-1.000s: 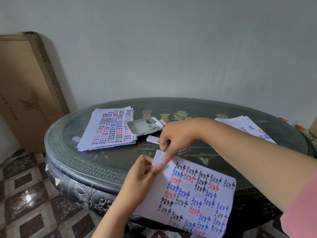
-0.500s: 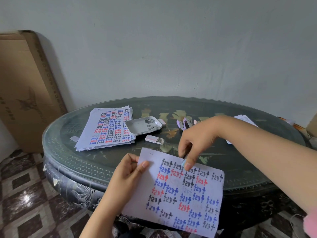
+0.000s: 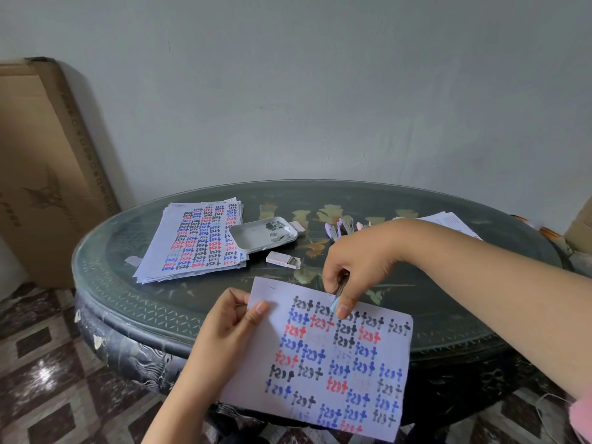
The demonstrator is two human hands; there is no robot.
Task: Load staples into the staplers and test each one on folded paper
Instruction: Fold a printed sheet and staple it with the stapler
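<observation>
Now right hand [image 3: 358, 270] staples (mid-edge), left hand [image 3: 224, 328] holding paper [image 3: 339, 363]

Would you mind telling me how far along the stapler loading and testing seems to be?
Done: staples lie loose in the tray, and a staple box sits open.

In hand: the left hand holds a folded sheet while the right hand presses a small stapler onto its top edge.

Left: more staplers wait behind, beside the paper stack. Whether those are loaded can't be seen.
</observation>
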